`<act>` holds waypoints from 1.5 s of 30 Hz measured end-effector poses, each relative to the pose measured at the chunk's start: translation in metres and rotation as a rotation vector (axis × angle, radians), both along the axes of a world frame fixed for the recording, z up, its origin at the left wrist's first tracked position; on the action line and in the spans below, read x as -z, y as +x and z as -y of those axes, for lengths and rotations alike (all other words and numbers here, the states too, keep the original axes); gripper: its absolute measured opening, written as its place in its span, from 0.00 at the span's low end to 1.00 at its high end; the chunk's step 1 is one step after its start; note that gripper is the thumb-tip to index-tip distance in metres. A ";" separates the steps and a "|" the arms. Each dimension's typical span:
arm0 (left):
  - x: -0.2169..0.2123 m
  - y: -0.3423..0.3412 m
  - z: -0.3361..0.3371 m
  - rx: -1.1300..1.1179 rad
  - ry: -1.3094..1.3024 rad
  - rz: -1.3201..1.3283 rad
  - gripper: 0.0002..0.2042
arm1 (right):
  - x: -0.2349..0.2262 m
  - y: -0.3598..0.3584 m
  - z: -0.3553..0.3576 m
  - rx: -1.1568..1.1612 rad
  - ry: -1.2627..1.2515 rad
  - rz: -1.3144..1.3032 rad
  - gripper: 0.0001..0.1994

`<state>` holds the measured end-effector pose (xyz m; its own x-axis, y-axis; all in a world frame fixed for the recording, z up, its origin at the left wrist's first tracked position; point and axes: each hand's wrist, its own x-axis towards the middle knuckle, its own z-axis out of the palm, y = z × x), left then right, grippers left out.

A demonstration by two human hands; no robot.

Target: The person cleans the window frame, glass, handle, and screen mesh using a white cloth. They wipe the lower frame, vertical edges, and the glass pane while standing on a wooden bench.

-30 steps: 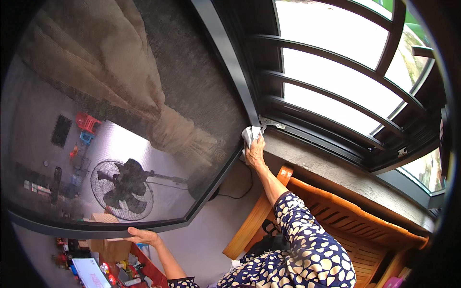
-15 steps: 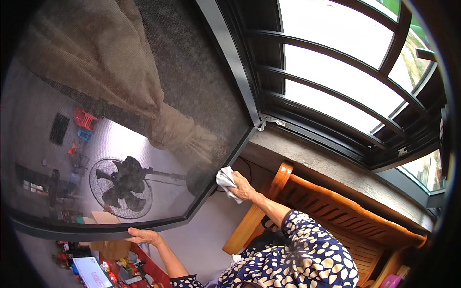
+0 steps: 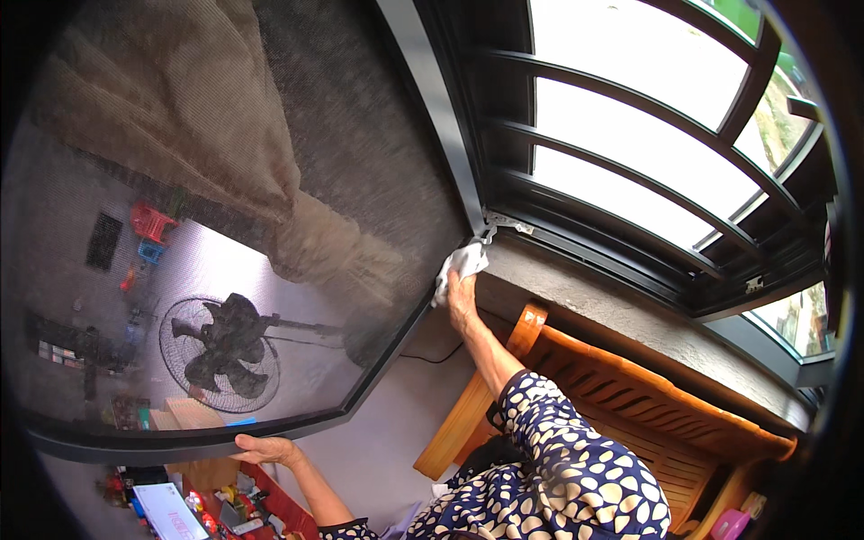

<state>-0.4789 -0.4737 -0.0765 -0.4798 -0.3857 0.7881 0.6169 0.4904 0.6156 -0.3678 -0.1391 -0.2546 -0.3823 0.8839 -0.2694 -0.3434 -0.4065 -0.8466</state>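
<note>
The right hand [image 3: 463, 301] grips a crumpled white cloth [image 3: 463, 263], pressed up against the lower right corner of a large mesh panel in a dark grey frame [image 3: 351, 135], just beside the small silver metal hinge [image 3: 511, 223]. Down along the panel's bottom edge, the left hand [image 3: 270, 449] touches the frame with the thumb side showing; the other fingers are mostly hidden, so I cannot tell whether they grip it. The panel stands open to the left of a window with dark curved bars [image 3: 751, 85]. A black fan with a round wire cage [image 3: 229, 337] shows in the mesh.

Below the rough grey sill [image 3: 594, 292] sits an orange-brown slatted wooden seat [image 3: 630, 396], near the arm in its navy, cream-spotted sleeve [image 3: 576, 459]. Under the left hand, a red container [image 3: 292, 513] holds small mixed items.
</note>
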 end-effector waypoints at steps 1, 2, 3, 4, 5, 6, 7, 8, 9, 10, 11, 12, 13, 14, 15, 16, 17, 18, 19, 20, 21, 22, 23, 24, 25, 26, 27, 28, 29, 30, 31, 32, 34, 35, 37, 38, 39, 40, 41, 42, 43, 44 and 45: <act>0.000 -0.001 -0.003 -0.011 -0.009 -0.009 0.29 | 0.007 -0.004 0.009 0.047 0.028 -0.053 0.29; -0.001 -0.002 -0.006 -0.018 -0.018 -0.023 0.29 | 0.013 -0.004 0.015 0.027 -0.025 -0.058 0.27; -0.001 -0.003 -0.006 -0.031 -0.030 -0.034 0.28 | 0.020 -0.004 0.023 -0.001 -0.080 -0.062 0.26; 0.001 -0.007 -0.005 0.002 -0.027 -0.071 0.29 | 0.027 -0.001 0.033 -0.029 -0.083 -0.088 0.25; 0.004 -0.010 -0.003 0.003 -0.032 -0.054 0.29 | 0.032 0.002 0.039 -0.056 -0.085 -0.116 0.24; 0.007 -0.010 0.004 -0.006 -0.039 -0.037 0.29 | 0.019 0.021 0.043 -0.277 -0.205 -0.111 0.29; 0.010 -0.013 0.007 -0.014 -0.046 -0.021 0.30 | 0.026 0.023 0.049 -0.207 -0.141 -0.006 0.24; 0.005 -0.007 0.003 -0.019 -0.027 -0.005 0.31 | 0.009 0.035 0.044 -0.155 -0.092 -0.033 0.22; 0.006 -0.007 0.010 -0.027 -0.049 -0.008 0.30 | -0.023 0.052 0.036 -0.112 -0.046 -0.064 0.20; 0.004 -0.007 0.009 -0.018 -0.052 -0.018 0.30 | -0.041 0.065 0.011 -0.101 0.036 -0.025 0.21; 0.004 -0.006 0.010 -0.015 -0.064 -0.020 0.30 | -0.059 0.074 -0.015 -0.095 0.108 0.021 0.21; 0.003 -0.004 0.009 -0.020 -0.065 -0.028 0.30 | -0.084 0.077 -0.040 -0.066 0.207 0.031 0.21; 0.002 -0.003 0.006 -0.021 -0.063 -0.038 0.30 | -0.110 0.077 -0.066 -0.031 0.308 0.037 0.22; 0.000 -0.002 0.003 -0.025 -0.060 -0.054 0.30 | -0.130 0.070 -0.087 0.083 0.437 0.065 0.22; 0.001 -0.005 0.001 -0.014 -0.054 -0.044 0.30 | -0.150 0.059 -0.103 0.205 0.566 0.093 0.22; 0.003 -0.008 0.004 -0.006 -0.048 -0.036 0.30 | -0.167 0.051 -0.118 0.202 0.662 0.095 0.23; 0.004 -0.010 0.006 -0.001 -0.043 -0.027 0.30 | -0.184 0.045 -0.122 0.162 0.716 0.077 0.24; 0.003 -0.009 0.005 0.015 -0.048 -0.027 0.29 | -0.201 0.039 -0.127 0.122 0.770 0.059 0.25; 0.002 -0.008 0.002 0.018 -0.042 -0.039 0.29 | -0.203 0.032 -0.128 0.091 0.824 0.024 0.26; 0.000 -0.006 0.001 0.014 -0.038 -0.052 0.29 | -0.192 0.028 -0.133 0.075 0.815 0.052 0.26; -0.001 -0.005 -0.001 0.012 -0.031 -0.062 0.29 | -0.181 0.025 -0.137 0.054 0.801 0.065 0.26; -0.002 -0.006 0.000 0.035 -0.011 -0.063 0.28 | -0.169 0.024 -0.141 0.033 0.784 0.077 0.25; -0.003 -0.006 -0.002 0.020 -0.006 -0.068 0.28 | -0.154 0.022 -0.143 0.006 0.764 0.086 0.25; -0.004 -0.005 -0.003 0.010 -0.005 -0.071 0.28 | -0.140 0.021 -0.144 -0.014 0.734 0.093 0.24; -0.004 -0.006 -0.004 0.000 -0.003 -0.075 0.28 | -0.127 0.020 -0.144 -0.024 0.705 0.096 0.24; -0.001 -0.006 0.000 -0.023 -0.011 -0.047 0.28 | -0.114 0.017 -0.141 -0.031 0.668 0.085 0.23; -0.004 -0.004 -0.003 -0.014 0.009 -0.036 0.28 | -0.104 0.017 -0.138 -0.025 0.632 0.074 0.25; -0.007 0.000 -0.008 -0.004 0.029 -0.025 0.28 | -0.093 0.017 -0.134 -0.017 0.596 0.064 0.26; -0.008 0.002 -0.008 -0.001 0.047 -0.013 0.29 | -0.083 0.016 -0.128 -0.020 0.551 0.052 0.29; -0.009 0.003 -0.009 0.004 0.045 -0.014 0.29 | -0.071 0.018 -0.125 -0.016 0.510 0.040 0.31; -0.009 0.004 -0.008 0.009 0.044 -0.015 0.29 | -0.060 0.019 -0.124 -0.047 0.478 0.054 0.30; -0.010 0.003 -0.012 0.023 0.045 -0.017 0.29 | -0.043 0.021 -0.128 -0.068 0.448 0.068 0.29; -0.005 -0.005 -0.006 -0.005 0.004 -0.041 0.28 | -0.024 0.025 -0.130 -0.103 0.402 0.069 0.29; -0.003 -0.007 -0.002 -0.024 -0.015 -0.053 0.28 | -0.023 0.025 -0.129 -0.104 0.373 0.053 0.29; 0.002 -0.009 0.004 -0.034 0.012 0.036 0.28 | -0.022 0.026 -0.127 -0.101 0.315 0.022 0.30; 0.005 -0.010 0.005 -0.034 0.028 0.081 0.29 | -0.023 0.026 -0.127 -0.088 0.297 0.024 0.31; 0.007 -0.011 0.012 -0.053 0.015 0.086 0.29 | -0.039 0.026 -0.122 -0.116 0.257 0.065 0.30; 0.010 -0.012 0.019 -0.070 0.003 0.091 0.29 | -0.055 0.027 -0.118 -0.133 0.365 0.151 0.29; 0.011 -0.013 0.020 -0.078 -0.002 0.095 0.30 | -0.073 0.028 -0.119 -0.138 0.481 0.238 0.29; 0.011 -0.013 0.017 -0.059 0.008 0.096 0.30 | -0.086 0.020 -0.119 0.110 0.656 0.221 0.22; 0.010 -0.014 0.014 -0.040 0.017 0.097 0.30 | -0.099 0.019 -0.123 0.128 0.762 0.320 0.23; 0.010 -0.014 0.013 -0.026 0.026 0.100 0.31 | -0.116 0.015 -0.125 0.166 0.812 0.307 0.23; 0.011 -0.014 0.013 -0.021 0.037 0.099 0.31 | -0.134 0.010 -0.125 0.200 0.859 0.294 0.23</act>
<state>-0.4930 -0.4867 -0.0873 -0.5463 -0.4242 0.7222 0.5422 0.4781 0.6909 -0.3576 -0.0137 -0.1206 -0.2217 0.8671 0.4462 -0.0634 0.4438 -0.8939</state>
